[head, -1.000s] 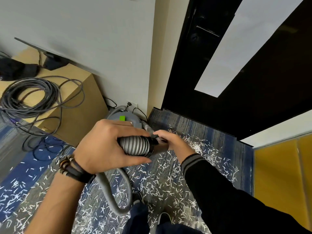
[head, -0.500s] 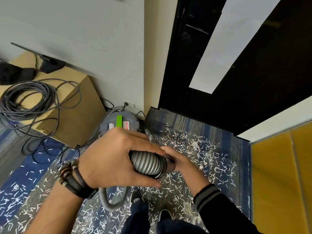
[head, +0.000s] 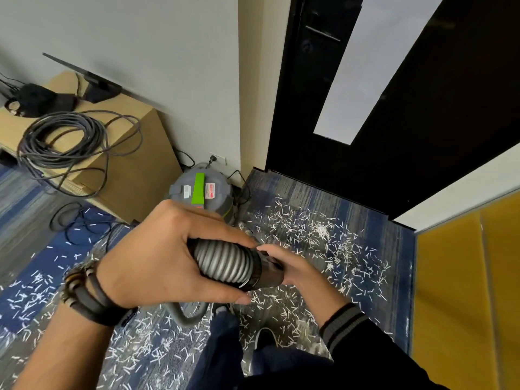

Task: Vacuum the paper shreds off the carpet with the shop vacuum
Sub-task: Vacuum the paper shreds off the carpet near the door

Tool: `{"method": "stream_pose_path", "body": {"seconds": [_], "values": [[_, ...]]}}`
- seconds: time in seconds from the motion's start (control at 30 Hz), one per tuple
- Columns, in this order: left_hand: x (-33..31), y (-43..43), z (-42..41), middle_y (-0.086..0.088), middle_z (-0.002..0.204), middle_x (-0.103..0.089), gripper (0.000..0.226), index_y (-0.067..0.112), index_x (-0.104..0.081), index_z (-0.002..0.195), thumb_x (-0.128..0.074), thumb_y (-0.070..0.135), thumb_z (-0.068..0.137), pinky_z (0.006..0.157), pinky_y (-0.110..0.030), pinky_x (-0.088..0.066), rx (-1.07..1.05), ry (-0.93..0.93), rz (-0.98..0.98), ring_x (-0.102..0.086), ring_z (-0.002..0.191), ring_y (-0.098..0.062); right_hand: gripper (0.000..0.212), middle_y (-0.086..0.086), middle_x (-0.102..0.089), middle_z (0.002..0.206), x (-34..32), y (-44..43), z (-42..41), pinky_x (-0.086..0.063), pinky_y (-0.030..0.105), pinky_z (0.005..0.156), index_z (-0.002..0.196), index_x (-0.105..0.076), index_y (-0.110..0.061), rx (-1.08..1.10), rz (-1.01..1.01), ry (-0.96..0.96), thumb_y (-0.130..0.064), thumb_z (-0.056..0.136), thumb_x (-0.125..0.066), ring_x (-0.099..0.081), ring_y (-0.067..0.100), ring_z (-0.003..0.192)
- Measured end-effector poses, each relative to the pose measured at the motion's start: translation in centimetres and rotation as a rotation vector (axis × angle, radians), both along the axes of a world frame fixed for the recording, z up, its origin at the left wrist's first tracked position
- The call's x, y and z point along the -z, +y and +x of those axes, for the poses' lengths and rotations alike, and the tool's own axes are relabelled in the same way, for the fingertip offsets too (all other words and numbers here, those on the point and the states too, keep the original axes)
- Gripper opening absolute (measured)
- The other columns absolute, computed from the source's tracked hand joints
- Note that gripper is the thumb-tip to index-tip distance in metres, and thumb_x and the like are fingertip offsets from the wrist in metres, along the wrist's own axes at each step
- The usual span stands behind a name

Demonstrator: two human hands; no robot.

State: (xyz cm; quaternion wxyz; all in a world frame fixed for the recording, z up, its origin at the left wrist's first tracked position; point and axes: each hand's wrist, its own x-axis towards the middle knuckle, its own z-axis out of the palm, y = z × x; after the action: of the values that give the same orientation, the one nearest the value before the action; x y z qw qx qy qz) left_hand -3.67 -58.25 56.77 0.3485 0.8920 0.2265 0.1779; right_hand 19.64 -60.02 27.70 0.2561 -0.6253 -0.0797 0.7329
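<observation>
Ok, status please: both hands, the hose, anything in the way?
Left hand grips ribbed hose. Right hand holds black cuff. Paper shreds lie on carpet. Loose cables lie at left.

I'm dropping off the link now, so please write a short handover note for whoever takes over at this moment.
Left hand: grips the ribbed hose near its end.
Right hand: holds the dark hose cuff.
Shop vacuum: stands by the wall, beyond the hands.
Paper shreds: scattered widely over the carpet.
Done: hose is in hand.
Left: all the vacuuming.
</observation>
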Motion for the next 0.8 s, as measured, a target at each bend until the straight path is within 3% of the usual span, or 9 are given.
{"method": "stream_pose_path", "body": {"seconds": [0.1,0.2,0.37,0.47,0.57,0.67,0.8], "values": [[-0.3,-2.3,0.5,0.022,0.096,-0.076,0.056,0.033,-0.079,0.111,-0.093,0.058,0.063,0.078,-0.010,-0.054,-0.030,-0.042,0.057,-0.072,0.086,0.006,0.022,0.010,-0.054,0.078,-1.5,-1.3,1.3,-0.053,0.034,0.057,0.109,-0.044,-0.004,-0.027,0.020,0.031,-0.021,0.098,-0.051,-0.060,0.021,0.063],[-0.3,-3.6,1.1,0.023,0.096,-0.076,0.056,0.029,-0.080,0.110,-0.094,0.057,0.063,0.079,-0.008,-0.052,-0.065,-0.040,0.116,-0.070,0.086,0.009,0.019,0.011,-0.055,0.085,-2.2,-1.7,2.8,-0.053,0.035,0.059,0.108,-0.047,-0.005,0.000,0.059,0.011,-0.021,0.099,-0.050,-0.059,0.023,0.064],[2.2,-4.9,3.0,0.021,0.094,-0.075,0.058,0.038,-0.077,0.113,-0.094,0.061,0.063,0.076,-0.023,-0.057,-0.044,0.080,0.123,-0.069,0.084,0.007,0.018,0.007,-0.054,0.078,-1.8,-2.5,3.9,-0.050,0.025,0.057,0.097,-0.048,-0.012,0.001,0.037,-0.064,-0.030,0.100,-0.047,-0.056,0.019,0.066],[2.9,-4.7,2.9,0.022,0.095,-0.076,0.057,0.037,-0.079,0.111,-0.096,0.058,0.061,0.078,-0.018,-0.056,-0.074,0.073,0.061,-0.070,0.085,0.008,0.016,0.006,-0.049,0.074,-1.1,-3.1,3.1,-0.050,0.029,0.060,0.091,-0.042,-0.013,-0.032,0.033,-0.036,-0.027,0.099,-0.045,-0.055,0.019,0.065],[2.4,-4.7,3.0,0.023,0.097,-0.076,0.057,0.036,-0.080,0.110,-0.095,0.060,0.060,0.080,-0.010,-0.053,-0.057,0.073,0.045,-0.070,0.086,0.010,0.021,0.009,-0.054,0.080,-0.7,-4.0,2.5,-0.052,0.027,0.054,0.100,-0.046,-0.008,0.023,-0.018,0.041,-0.029,0.102,-0.044,-0.060,0.019,0.061],[1.5,-4.1,3.7,0.023,0.096,-0.076,0.056,0.032,-0.081,0.108,-0.092,0.061,0.061,0.080,-0.009,-0.052,-0.029,0.044,0.069,-0.070,0.084,0.009,0.021,0.009,-0.054,0.081,-0.4,-3.9,2.8,-0.054,0.029,0.058,0.107,-0.043,-0.008,0.089,0.024,0.080,-0.026,0.099,-0.050,-0.061,0.020,0.066],[0.2,-2.4,4.8,0.018,0.093,-0.077,0.053,0.028,-0.081,0.108,-0.091,0.059,0.065,0.079,-0.009,-0.052,-0.027,0.018,0.126,-0.072,0.082,0.005,0.014,0.010,-0.050,0.077,-1.0,-1.7,3.8,-0.053,0.028,0.052,0.102,-0.043,-0.008,0.153,0.071,0.107,-0.021,0.101,-0.047,-0.058,0.020,0.061]]}}
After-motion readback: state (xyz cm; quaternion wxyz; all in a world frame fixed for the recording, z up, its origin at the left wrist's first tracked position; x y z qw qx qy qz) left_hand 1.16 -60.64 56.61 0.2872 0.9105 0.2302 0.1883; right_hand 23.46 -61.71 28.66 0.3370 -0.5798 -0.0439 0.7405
